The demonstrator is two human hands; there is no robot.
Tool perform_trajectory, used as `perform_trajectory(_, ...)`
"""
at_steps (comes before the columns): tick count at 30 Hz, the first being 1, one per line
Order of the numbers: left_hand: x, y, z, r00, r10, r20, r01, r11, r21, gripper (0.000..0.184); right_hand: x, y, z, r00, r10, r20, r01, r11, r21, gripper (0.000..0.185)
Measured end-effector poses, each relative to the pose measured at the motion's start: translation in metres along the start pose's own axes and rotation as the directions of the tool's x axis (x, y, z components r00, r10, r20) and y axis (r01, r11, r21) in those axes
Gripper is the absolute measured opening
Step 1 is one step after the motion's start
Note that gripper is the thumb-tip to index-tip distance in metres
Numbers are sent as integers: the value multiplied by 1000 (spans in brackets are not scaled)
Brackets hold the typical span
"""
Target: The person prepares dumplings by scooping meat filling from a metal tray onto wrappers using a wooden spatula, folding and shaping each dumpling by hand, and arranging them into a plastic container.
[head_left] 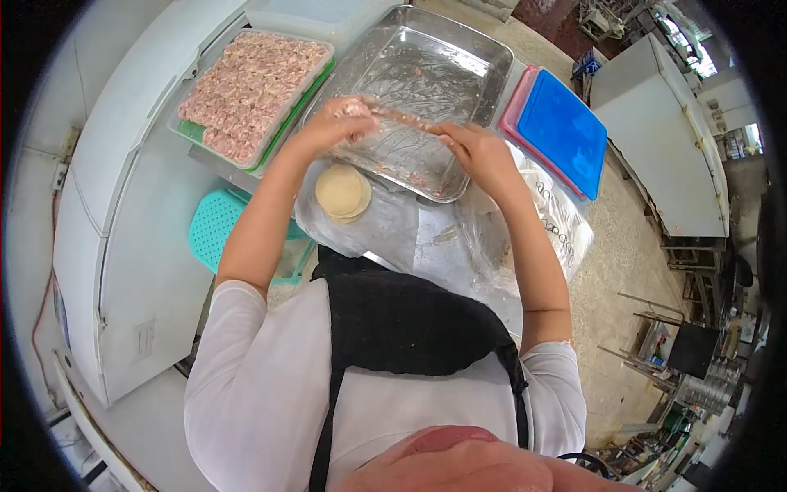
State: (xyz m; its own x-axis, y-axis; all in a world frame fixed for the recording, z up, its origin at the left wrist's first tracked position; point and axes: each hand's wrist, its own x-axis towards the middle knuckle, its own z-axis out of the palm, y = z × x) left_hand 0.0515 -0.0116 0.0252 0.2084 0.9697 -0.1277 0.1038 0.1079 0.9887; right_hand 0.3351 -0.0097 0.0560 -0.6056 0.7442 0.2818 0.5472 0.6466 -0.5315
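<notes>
My left hand (338, 125) is curled over the near left part of a metal tray (500, 61), closed around a small pale-pink lump that looks like ground meat (354, 107). Gripped in my right hand (479, 156) is one end of a thin wooden stick (406, 120). Its far end, smeared with meat, reaches to my left fingers. Smears and scraps of meat cover the tray's bottom. Just below my left hand, a stack of round pale dough wrappers (343, 191) lies on clear plastic. Whether a wrapper is inside my left hand is hidden by the fingers.
At left stands a plastic container (283, 135) packed with small meat pieces. Blue and pink lids (566, 123) lie at right, near a white plastic bag (557, 213) with writing. A turquoise stool (217, 230) is below left. White freezers (668, 139) flank both sides.
</notes>
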Motion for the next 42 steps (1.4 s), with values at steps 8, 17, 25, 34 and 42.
perform_trajectory(8,-15,1,-5,990,139,-15,-135,979,150,48,-8,40,25,965,258,52,-221,901,-373,27)
perform_trajectory(17,-14,26,-38,825,506,253,-563,775,287,42,3,-62,11,985,157,70,-171,923,345,30)
perform_trajectory(25,-25,22,-91,945,305,113,-325,901,285,38,35,-131,37,981,-51,-190,-30,914,-405,21)
perform_trajectory(34,-73,48,-157,739,665,109,-639,640,426,34,65,-194,39,974,222,-44,-219,973,73,27)
perform_trajectory(42,-88,25,-223,905,409,121,-407,744,530,46,93,-243,91,970,27,-243,-114,929,-351,22)
